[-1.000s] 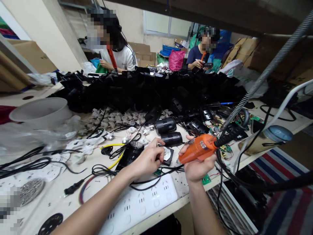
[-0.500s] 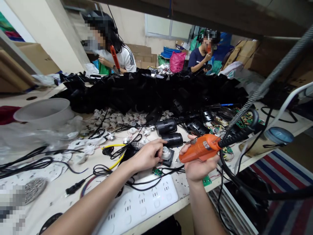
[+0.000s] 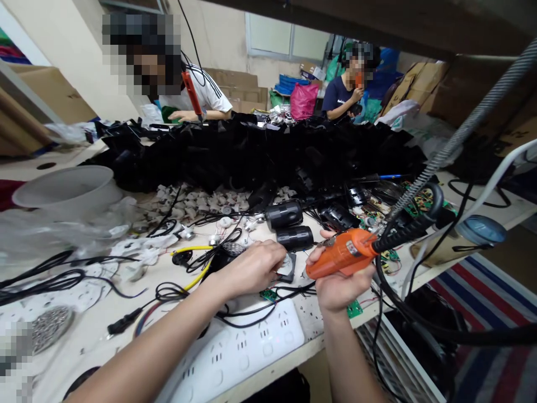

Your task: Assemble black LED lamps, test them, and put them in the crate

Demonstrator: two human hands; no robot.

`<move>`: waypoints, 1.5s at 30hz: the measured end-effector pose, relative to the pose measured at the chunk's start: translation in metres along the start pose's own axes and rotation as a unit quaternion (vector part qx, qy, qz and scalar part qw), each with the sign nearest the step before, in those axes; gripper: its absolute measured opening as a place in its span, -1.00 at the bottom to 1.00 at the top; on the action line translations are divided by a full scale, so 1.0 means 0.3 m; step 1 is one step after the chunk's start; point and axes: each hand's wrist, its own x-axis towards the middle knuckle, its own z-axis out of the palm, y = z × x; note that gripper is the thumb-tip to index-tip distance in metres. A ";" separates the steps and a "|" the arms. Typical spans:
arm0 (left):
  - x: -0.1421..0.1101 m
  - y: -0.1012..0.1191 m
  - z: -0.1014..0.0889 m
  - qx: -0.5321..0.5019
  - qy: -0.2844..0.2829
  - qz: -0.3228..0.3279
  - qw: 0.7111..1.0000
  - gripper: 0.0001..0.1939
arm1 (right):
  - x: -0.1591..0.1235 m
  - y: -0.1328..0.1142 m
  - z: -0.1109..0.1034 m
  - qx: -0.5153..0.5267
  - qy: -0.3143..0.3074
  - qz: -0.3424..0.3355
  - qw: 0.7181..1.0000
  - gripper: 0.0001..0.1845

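Observation:
An orange electric screwdriver (image 3: 342, 254) lies across the palm of my right hand (image 3: 340, 290), fingers wrapped round it and its tip pointing down-left. My left hand (image 3: 260, 267) is closed, fingertips curled down at the left side of a pale round part (image 3: 288, 265) on a dark square block (image 3: 287, 277). What those fingers pinch, if anything, is hidden behind them. Two black cylindrical housings (image 3: 295, 238) lie just beyond the block. A small green circuit board (image 3: 268, 294) sits under my left wrist.
A white power strip (image 3: 251, 347) runs along the front edge. Black cables (image 3: 62, 278) cross the left side. White plastic parts (image 3: 201, 202) and a heap of black pieces (image 3: 251, 154) fill the back. A spring hose (image 3: 461, 126) slants at right. Two people work opposite.
My left hand has shifted slightly over the round part, its fingers curling lower and covering more of it. My right hand keeps the screwdriver nearly still. The person at far left leans forward.

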 end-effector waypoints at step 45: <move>-0.018 0.017 0.143 -0.202 0.121 -0.157 0.959 -0.59 | 0.019 -0.012 0.072 0.048 -0.020 0.042 0.998 -0.24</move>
